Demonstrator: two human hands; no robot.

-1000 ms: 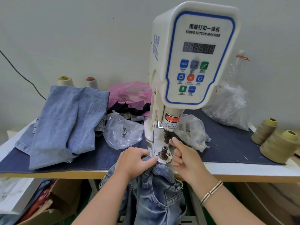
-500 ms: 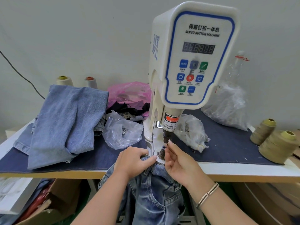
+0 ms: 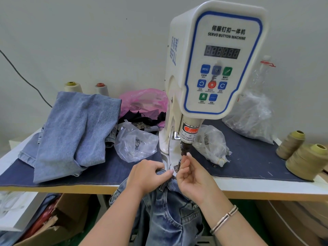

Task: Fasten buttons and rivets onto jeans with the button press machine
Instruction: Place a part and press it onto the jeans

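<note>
On the denim-covered table (image 3: pixel 71 176), left hand (image 3: pixel 147 174) grips jeans (image 3: pixel 168 210) beside the press die (image 3: pixel 178 165); right hand (image 3: pixel 191 176) pinches there, item not discernible.

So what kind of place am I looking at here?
Most likely a small garment workshop's finishing station: a servo button machine stands on the cloth-covered bench, denim jeans hang at its die, and thread cones sit to the right.

Folded denim (image 3: pixel 74 132) lies left of the machine (image 3: pixel 209 68) – thread cones (image 3: pixel 305 158) right, jeans (image 3: pixel 168 210) before it.
</note>
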